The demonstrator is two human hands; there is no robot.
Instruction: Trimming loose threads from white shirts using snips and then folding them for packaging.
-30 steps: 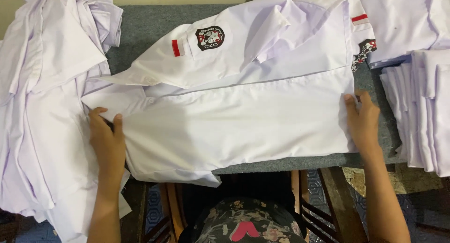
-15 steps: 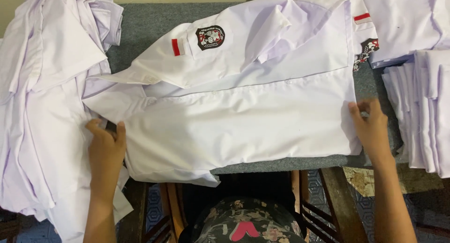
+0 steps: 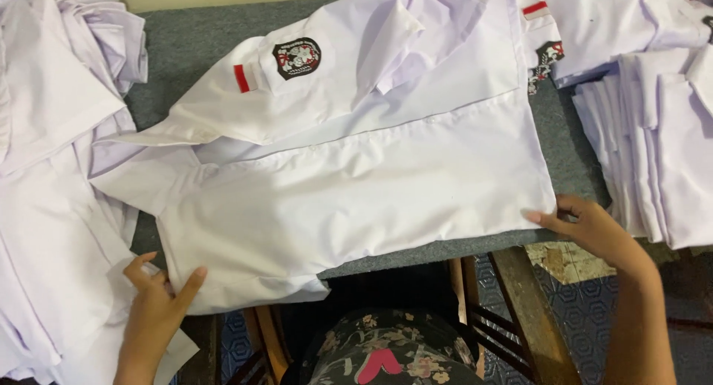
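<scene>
A grey tabletop [image 3: 193,43] carries heaps of white cloth. The left hand [image 3: 152,311] takes the near left corner of a white shirt [image 3: 356,184], its grip closing loosely on the hem, thumb on top. The right hand [image 3: 594,229] lies with fingers together at the shirt's right edge. The shirt lies spread, one side folded over, so the folding looks only begun. Folded shirts [image 3: 653,147] are stacked at right, loose shirts [image 3: 52,170] at left.
</scene>
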